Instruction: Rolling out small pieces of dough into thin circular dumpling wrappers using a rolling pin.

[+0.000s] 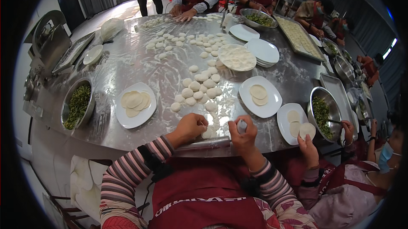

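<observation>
My left hand (188, 128) pinches the edge of a small flattened dough round (207, 132) on the floured steel table (127, 66). My right hand (244, 135) is a fist around what looks like the handle of a metal rolling pin (207, 145); a grey end shows between thumb and fingers. The roller lies along the table's near edge, just below the dough round. Beyond my hands is a heap of floured dough pieces (198, 88). White plates with rolled wrappers stand to the left (149, 114) and right (274, 108) of the heap.
Steel bowls of chopped green filling stand at left (89, 104) and right (336, 124). Beside me on the right, a co-worker's hand (309, 152) holds a wrapper over a white plate (283, 130). A flour-filled plate (237, 68) and stacked plates (263, 50) lie beyond. Other people work around the table.
</observation>
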Available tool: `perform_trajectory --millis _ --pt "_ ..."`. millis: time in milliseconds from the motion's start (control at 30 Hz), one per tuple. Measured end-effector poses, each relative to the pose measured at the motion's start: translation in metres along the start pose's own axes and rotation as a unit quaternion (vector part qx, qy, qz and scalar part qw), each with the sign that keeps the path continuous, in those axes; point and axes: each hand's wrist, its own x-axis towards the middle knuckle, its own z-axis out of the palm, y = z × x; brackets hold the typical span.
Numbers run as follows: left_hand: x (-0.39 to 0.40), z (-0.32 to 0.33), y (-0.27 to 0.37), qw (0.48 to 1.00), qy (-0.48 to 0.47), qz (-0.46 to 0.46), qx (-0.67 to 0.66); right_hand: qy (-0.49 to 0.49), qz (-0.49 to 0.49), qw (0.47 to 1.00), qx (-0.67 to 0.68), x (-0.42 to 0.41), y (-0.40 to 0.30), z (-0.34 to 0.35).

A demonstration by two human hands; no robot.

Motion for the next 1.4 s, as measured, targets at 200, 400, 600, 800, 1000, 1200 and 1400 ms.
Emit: perform_trajectory --millis 200,400,600,800,1000,1200,1400 --pt "0.012 -0.010 0.016 0.990 -0.061 0.072 0.101 0.006 0.032 0.999 0.019 0.019 0.039 0.031" --pt "-0.008 0.000 0.007 0.991 -0.025 0.068 0.116 0.027 0.047 0.998 -0.014 -0.028 0.024 0.004" --pt "0.009 -0.002 0.017 0.986 -0.045 0.099 0.124 -0.013 0.135 0.990 0.038 0.009 0.052 0.037" --pt "-0.004 -0.006 0.009 0.987 -0.078 0.094 0.102 0.001 0.168 0.985 0.026 -0.034 0.035 0.002" --pt "0.003 -0.002 0.011 0.978 -0.040 0.125 0.160 0.007 0.039 0.998 -0.044 0.017 0.042 0.040" --pt "-0.002 -0.003 0.012 0.969 -0.093 0.130 0.190 -0.003 0.099 0.995 -0.009 -0.036 0.037 0.002" --pt "0.014 -0.002 0.011 0.973 -0.050 0.135 0.182 0.013 0.051 0.998 -0.038 0.020 0.042 0.042"
